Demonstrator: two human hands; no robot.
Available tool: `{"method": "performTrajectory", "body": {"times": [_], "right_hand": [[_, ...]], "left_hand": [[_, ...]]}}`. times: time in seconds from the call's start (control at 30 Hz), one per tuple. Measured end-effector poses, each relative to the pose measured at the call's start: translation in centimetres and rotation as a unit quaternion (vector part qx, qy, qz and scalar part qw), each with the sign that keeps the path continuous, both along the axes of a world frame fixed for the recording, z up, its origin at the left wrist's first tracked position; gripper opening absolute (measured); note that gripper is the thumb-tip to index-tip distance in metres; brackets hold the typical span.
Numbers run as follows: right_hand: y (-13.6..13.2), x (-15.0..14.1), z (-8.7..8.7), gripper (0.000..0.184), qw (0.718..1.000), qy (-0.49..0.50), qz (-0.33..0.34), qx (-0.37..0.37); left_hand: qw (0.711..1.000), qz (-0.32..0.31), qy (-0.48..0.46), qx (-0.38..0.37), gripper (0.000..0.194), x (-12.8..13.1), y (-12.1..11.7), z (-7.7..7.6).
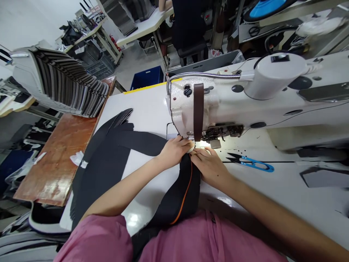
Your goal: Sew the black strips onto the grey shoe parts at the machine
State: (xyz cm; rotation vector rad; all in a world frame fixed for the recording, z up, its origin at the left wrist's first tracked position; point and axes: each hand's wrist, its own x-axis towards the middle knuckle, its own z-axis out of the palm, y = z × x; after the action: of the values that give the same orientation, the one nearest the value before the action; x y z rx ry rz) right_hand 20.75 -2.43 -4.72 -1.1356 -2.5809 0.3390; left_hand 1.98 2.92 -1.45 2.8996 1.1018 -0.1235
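Note:
My left hand (pixel 174 150) and my right hand (pixel 209 164) meet just in front of the needle of a white sewing machine (pixel 218 105). Both press and pinch the top end of a black fabric piece with an orange trim line (pixel 184 194), which runs from the needle down into my lap. The left hand's fingers are curled on the fabric's left side, the right hand's fingers are pressed together on its right side. A brown strap (pixel 198 111) hangs down the front of the machine head.
Blue thread snips (pixel 252 163) lie on the white table (pixel 147 109) right of my hands. A pile of black cut pieces (pixel 106 156) spreads on the left. A brown side table (pixel 58 156) and a rack of stacked parts (pixel 62 83) stand further left. A person sits at the back (pixel 188 22).

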Motion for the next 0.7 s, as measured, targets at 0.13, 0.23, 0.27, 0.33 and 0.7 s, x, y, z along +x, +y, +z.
{"method": "performTrajectory", "body": {"times": [0.13, 0.23, 0.27, 0.33, 0.7], "right_hand": [[0.3, 0.3, 0.0, 0.033, 1.0, 0.002, 0.001, -0.001], [0.0, 0.6, 0.5, 0.034, 1.0, 0.001, 0.015, -0.008], [-0.2, 0.8, 0.7, 0.035, 1.0, -0.002, 0.029, -0.008], [-0.8, 1.1, 1.2, 0.039, 0.998, -0.014, 0.063, -0.001], [-2.0, -0.2, 0.5, 0.036, 0.994, -0.101, 0.043, -0.002]], "left_hand": [[1.0, 0.006, 0.013, -0.001, 0.036, 0.3, 0.2, 0.1], [1.0, 0.016, 0.025, 0.001, 0.037, 0.4, 0.0, 0.6], [0.999, 0.018, 0.03, 0.002, 0.035, 0.5, -0.1, 0.9], [0.999, 0.015, 0.045, 0.009, 0.033, 0.6, -0.3, 1.5], [0.988, 0.019, 0.15, -0.031, 0.028, 2.6, -0.1, 3.8]]}}
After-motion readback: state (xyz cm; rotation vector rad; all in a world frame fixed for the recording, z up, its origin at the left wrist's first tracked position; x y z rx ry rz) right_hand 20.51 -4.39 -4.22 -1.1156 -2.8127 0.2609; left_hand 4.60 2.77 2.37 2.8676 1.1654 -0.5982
